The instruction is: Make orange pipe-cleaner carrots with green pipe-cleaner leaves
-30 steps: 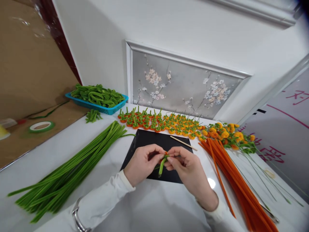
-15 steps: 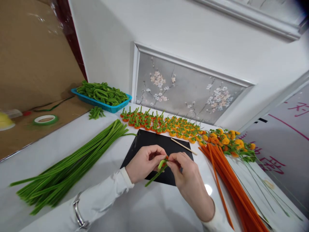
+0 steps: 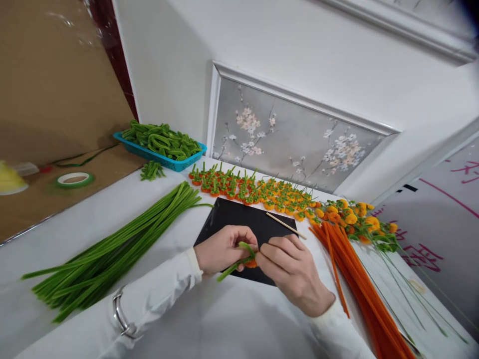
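Observation:
Between my two hands, over the near part of a black mat [image 3: 220,219], is a small orange pipe-cleaner flower [image 3: 252,263] with green pipe cleaner [image 3: 232,269] crossed over it. My left hand [image 3: 223,251] is closed, thumb and fingers pinching the flower and the green strip from the left. My right hand [image 3: 292,269] is closed too, its fingertips pressed on the flower's right side and its knuckles turned up. The fingers hide part of the flower. A thin wooden stick [image 3: 286,225] lies on the mat just beyond my right hand.
Long green pipe cleaners [image 3: 123,249] lie at left, orange ones [image 3: 362,284] at right. Rows of small orange flowers [image 3: 247,187] line the wall, ending at stemmed yellow-orange flowers [image 3: 352,219]. A blue basket [image 3: 179,163] holds green loops. Green tape [image 3: 76,180] sits on cardboard.
The right hand has turned, with its knuckles now up over the flower. The green strip has shifted slightly left and more orange shows beneath it. The camera view has moved slightly.

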A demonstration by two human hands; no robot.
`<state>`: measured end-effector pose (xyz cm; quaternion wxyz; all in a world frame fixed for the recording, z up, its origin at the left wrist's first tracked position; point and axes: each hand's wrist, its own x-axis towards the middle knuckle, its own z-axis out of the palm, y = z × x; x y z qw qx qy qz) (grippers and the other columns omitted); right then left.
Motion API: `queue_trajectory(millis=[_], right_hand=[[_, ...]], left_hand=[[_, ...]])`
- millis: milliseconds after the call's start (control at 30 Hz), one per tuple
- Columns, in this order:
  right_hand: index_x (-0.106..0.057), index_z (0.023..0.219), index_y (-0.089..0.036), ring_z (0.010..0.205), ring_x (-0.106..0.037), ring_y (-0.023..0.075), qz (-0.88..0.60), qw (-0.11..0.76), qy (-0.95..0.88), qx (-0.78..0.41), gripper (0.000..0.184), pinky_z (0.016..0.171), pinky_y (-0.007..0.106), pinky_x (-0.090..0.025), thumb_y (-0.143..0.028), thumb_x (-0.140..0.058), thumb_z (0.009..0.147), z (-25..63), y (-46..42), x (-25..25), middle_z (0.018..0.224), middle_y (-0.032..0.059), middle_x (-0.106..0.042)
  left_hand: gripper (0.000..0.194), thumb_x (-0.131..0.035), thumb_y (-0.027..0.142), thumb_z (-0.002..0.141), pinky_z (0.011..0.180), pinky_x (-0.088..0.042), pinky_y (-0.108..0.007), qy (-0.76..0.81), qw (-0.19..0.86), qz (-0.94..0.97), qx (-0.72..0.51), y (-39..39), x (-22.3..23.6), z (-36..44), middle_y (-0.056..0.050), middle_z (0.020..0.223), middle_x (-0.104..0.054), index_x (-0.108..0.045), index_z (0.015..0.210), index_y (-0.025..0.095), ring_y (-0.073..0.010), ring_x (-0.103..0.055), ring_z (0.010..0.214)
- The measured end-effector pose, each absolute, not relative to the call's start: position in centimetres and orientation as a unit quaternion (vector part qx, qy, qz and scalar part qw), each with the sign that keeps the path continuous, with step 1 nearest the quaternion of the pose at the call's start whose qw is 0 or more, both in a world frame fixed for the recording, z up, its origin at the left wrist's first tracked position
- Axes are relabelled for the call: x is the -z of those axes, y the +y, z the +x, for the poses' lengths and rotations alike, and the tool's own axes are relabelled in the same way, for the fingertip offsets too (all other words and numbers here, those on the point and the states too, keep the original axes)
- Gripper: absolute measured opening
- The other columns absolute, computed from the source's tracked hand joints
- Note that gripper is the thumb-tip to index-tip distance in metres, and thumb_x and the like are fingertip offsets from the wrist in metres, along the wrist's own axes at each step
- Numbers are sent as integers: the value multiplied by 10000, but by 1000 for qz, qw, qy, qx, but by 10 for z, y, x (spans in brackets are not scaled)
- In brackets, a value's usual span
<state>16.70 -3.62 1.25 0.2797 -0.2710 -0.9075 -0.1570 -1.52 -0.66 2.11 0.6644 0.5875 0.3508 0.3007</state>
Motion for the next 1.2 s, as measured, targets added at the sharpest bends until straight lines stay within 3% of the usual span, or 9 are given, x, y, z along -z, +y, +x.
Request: queue_trajectory(millis=[100, 167, 267, 400, 533, 733, 800, 967, 1200], right_hand=[[-609, 1008, -205, 916, -569, 176, -219, 269, -919, 187, 196, 726, 336, -394, -110, -488, 886, 173, -31, -14, 960, 35, -679], [-606, 988, -214, 891, -583, 177, -255, 304, -908, 132, 184, 726, 328, -415, -127, -474, 894, 173, -28, -11, 968, 42, -675], [-577, 898, -196, 678, -593, 137, -404, 394, -820, -92, 153, 596, 258, -447, -244, -435, 924, 168, -26, -4, 795, 37, -651], [-489, 757, -192, 417, -464, 79, -469, 375, -703, -381, 304, 410, 190, -365, -400, -359, 937, 157, -31, 0, 541, -42, -500], [-474, 714, -187, 452, -432, 73, -477, 360, -737, -317, 271, 445, 187, -322, -331, -393, 929, 150, -37, -6, 554, -46, -466], [-531, 741, -183, 581, -453, 121, -453, 287, -844, 16, 224, 565, 256, -291, -114, -367, 877, 153, -39, -11, 657, 7, -505], [-549, 765, -190, 588, -458, 129, -447, 264, -852, 67, 234, 580, 267, -288, -98, -364, 875, 155, -38, -11, 666, 13, -519], [-546, 867, -200, 647, -524, 124, -459, 303, -835, -19, 189, 619, 234, -352, -192, -371, 936, 161, -35, -11, 752, 14, -577], [-510, 839, -201, 647, -538, 121, -474, 357, -798, -103, 138, 603, 223, -380, -207, -402, 925, 165, -32, -11, 758, 6, -581]], left_hand=[[267, -645, 346, 723, 415, -336, -167, 357, 652, 596, -304, -6, -20, -16, 46, 546, -494, -481, 698, 136, -42, -419, 429], [225, -589, 330, 777, 436, -365, -177, 354, 616, 624, -326, -6, -18, -15, 36, 576, -501, -483, 723, 140, -54, -440, 454], [170, -490, 309, 853, 496, -421, -196, 365, 502, 685, -383, -6, -13, -15, 16, 659, -517, -505, 789, 152, -80, -486, 533], [179, -417, 266, 896, 604, -442, -218, 376, 327, 764, -410, -10, -12, -15, -16, 776, -543, -539, 816, 163, -111, -525, 671], [177, -402, 216, 900, 665, -427, -232, 360, 246, 799, -413, -13, -13, -14, -17, 783, -551, -545, 809, 162, -121, -523, 724], [174, -446, 308, 888, 546, -433, -205, 396, 400, 729, -390, -12, -8, -11, 16, 682, -541, -520, 816, 169, -99, -515, 589], [182, -470, 330, 877, 543, -454, -200, 382, 466, 694, -393, -11, -8, -11, 22, 680, -533, -510, 807, 167, -96, -524, 592], [254, -506, 412, 851, 675, -528, -263, 350, 609, 602, -380, -7, -18, -12, 15, 750, -523, -516, 821, 160, -105, -557, 689], [343, -490, 480, 842, 762, -534, -330, 356, 639, 564, -383, -8, -24, -14, -22, 819, -545, -554, 833, 143, -132, -540, 775]])
